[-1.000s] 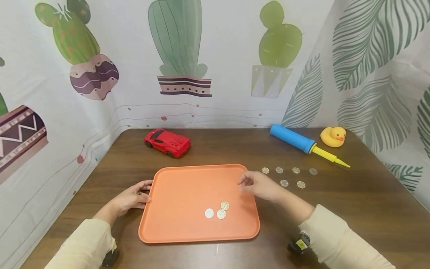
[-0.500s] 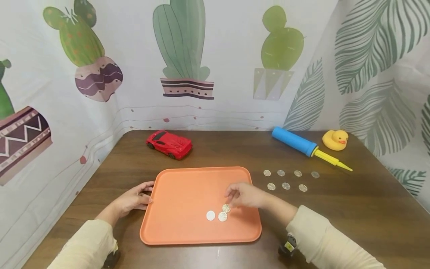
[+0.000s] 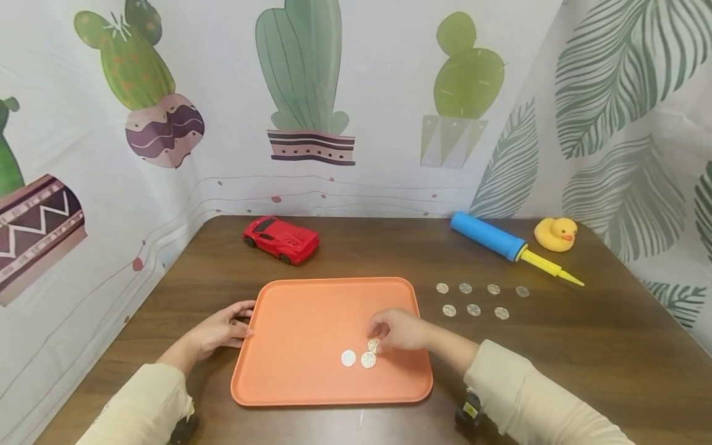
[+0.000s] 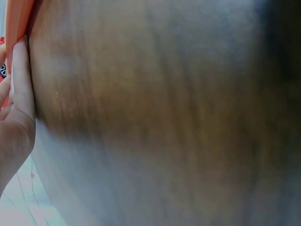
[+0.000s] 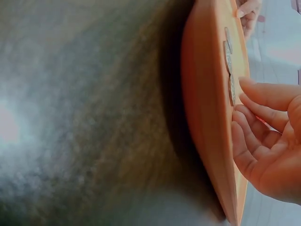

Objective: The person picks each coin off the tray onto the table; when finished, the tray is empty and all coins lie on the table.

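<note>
Left of centre in the head view, the left hand [image 3: 222, 329] rests relaxed against the orange tray [image 3: 289, 377] edge, while at centre the right hand [image 3: 399, 330] pinches a ridged silvery coin [image 3: 373, 345] beside two others, which the right wrist view shows edge-on, fingertips [image 5: 244, 101] touching.

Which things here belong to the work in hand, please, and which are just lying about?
In use: tray; three coins on it; seven coins on the table; right hand at the tray's coins; left hand steadying the tray.
Lying about: car; pump; duck.
</note>
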### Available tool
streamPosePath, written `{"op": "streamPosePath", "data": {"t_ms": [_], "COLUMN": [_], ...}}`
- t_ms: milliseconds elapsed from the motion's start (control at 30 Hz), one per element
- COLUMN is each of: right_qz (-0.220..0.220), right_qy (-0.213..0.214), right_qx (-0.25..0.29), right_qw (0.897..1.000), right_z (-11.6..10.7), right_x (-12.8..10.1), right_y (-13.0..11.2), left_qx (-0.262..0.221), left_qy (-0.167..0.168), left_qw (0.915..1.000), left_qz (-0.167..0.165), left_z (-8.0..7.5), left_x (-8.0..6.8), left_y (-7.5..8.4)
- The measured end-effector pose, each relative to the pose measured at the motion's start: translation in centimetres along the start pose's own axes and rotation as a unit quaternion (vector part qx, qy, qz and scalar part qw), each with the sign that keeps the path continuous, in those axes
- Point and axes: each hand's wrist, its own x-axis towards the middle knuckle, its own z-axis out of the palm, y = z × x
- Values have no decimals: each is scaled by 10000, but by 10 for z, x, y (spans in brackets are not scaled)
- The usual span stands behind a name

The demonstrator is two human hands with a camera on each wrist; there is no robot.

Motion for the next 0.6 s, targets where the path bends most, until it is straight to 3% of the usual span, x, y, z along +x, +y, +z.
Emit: {"op": "streamPosePath", "data": {"t_ms": [300, 600], "right_qz": [-274, -142], "right_qy": [182, 150], "right_qx": [-1085, -1461], "right_qw": [9936, 9891], "right_z": [4, 6], "right_x": [2, 5], "right_y": [-6, -7], "left_qx": [8, 125], "left_qy": [-9, 35], "left_qw": [10000, 9999], "left_qz": [0, 32], "left_z": [0, -1], "left_x": [2, 2], "left_y": [-1, -1]}}
